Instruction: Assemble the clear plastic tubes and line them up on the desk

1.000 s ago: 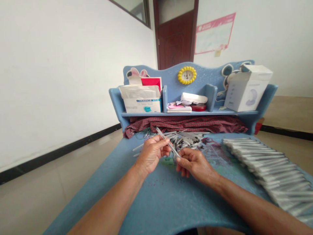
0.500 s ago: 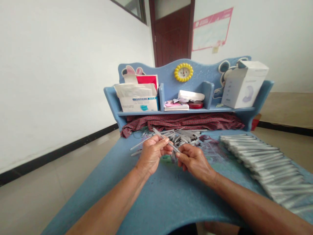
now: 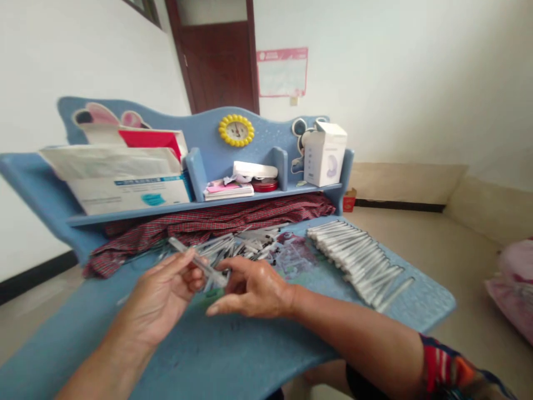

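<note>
A clear, slim pen (image 3: 202, 263) slants across in front of me, its upper end pointing to the back left. My left hand (image 3: 166, 289) pinches it between thumb and fingers near its middle. Around the pen's lower end, my right hand (image 3: 254, 286) has its thumb spread away from the fingers; it looks apart from the pen, though blur makes contact hard to judge. Behind the hands lies a loose pile of pen parts (image 3: 256, 239), clear and black. To the right, a stack of white-and-clear pens (image 3: 353, 258) lies side by side.
The blue table (image 3: 250, 355) carries a shelf with a mask box (image 3: 137, 191), a small flower clock (image 3: 236, 130), papers (image 3: 229, 191), a red round tin (image 3: 265, 185) and a white carton (image 3: 325, 155). A checked cloth (image 3: 216, 215) is bunched under the shelf.
The view has turned right and closer to the table. My right thumb and fingers have parted from the pen's lower end, while my left hand keeps its hold.
</note>
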A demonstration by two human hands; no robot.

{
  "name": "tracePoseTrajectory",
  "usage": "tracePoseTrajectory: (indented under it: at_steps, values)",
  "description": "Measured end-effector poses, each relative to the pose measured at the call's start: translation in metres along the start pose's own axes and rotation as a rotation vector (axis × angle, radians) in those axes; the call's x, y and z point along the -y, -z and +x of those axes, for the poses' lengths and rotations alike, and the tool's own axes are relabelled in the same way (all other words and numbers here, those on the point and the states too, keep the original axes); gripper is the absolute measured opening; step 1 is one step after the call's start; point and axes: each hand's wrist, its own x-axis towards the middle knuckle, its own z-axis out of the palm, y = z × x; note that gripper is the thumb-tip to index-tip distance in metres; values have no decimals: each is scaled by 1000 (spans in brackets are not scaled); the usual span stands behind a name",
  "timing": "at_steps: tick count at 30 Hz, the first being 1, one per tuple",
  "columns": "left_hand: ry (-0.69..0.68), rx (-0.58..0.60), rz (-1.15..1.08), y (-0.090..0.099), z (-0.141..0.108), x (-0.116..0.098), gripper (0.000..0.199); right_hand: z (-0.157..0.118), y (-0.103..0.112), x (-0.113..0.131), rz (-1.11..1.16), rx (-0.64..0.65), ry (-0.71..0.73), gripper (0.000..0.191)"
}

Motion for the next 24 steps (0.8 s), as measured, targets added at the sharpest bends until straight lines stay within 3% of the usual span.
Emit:
tracePoseTrajectory:
  at_steps: [2, 6, 9, 13, 24]
  values:
    - [64, -5, 2, -1, 1, 0, 9, 1, 0, 0, -149, -19, 60, 52]
    - [118, 23, 37, -6, -2, 8, 8, 4, 0, 2, -479, -99, 251, 33]
    - [149, 61, 65, -12, -7, 11, 16, 4, 6, 8, -746, -60, 420, 21]
    - [173, 78, 98, -16, -11, 10, 21, 2, 12, 16, -954, -23, 577, 25]
    - [78, 153, 211, -13, -10, 12, 14, 4, 14, 19, -1056, 121, 588, 18]
